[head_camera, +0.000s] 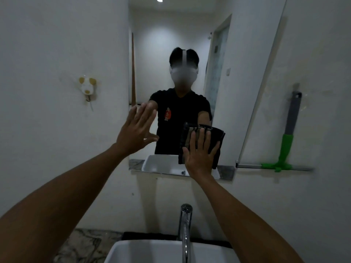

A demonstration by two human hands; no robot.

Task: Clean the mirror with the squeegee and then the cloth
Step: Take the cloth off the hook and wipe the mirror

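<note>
Right hand (199, 154) presses the cloth (201, 145) flat on the mirror (190, 35) — grip spread; left hand (135, 132), open, braces beside; squeegee (286, 141) hangs right of it.

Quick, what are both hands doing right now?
Left hand: open, fingers spread, holding nothing, up by the mirror.
Right hand: open and flat, pressing the dark cloth against the mirror.

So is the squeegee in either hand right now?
No. The squeegee hangs on the wall right of the mirror, while the right hand presses the cloth and the left hand is empty.
</note>
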